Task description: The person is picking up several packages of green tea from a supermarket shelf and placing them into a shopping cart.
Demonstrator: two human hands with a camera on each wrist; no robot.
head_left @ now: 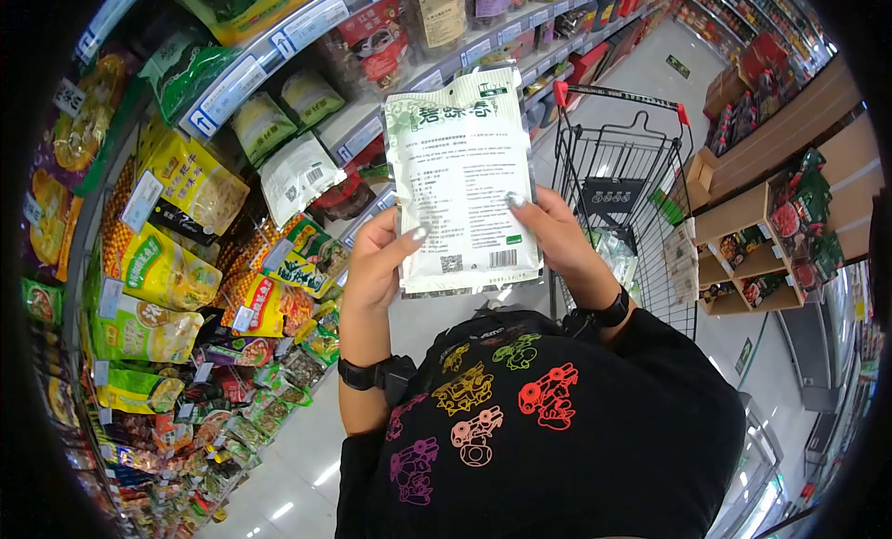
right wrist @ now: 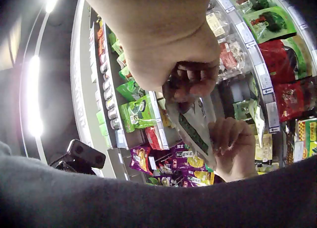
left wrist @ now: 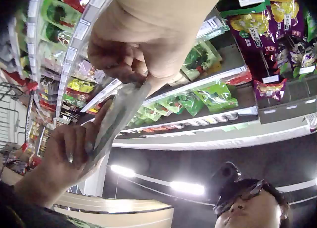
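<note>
A pale green and white packet (head_left: 465,181) with printed text and a barcode is held upright between both hands in the head view. The left hand (head_left: 379,260) pinches its left edge, thumb on the printed face. On the right edge, the right hand (head_left: 556,232) grips it the same way, fingers behind. Seen side-on in the left wrist view, the packet (left wrist: 116,119) lies between the left hand (left wrist: 143,45) above and the right hand (left wrist: 69,149) below. A dark green strip shows on the packet (right wrist: 190,129) in the right wrist view.
Shelves of bagged goods (head_left: 172,269) with price tags curve along the left and top. A wire shopping cart (head_left: 623,158) with red corners stands just beyond the right hand. Cardboard display boxes (head_left: 743,242) are at the right, above a tiled floor (head_left: 307,483).
</note>
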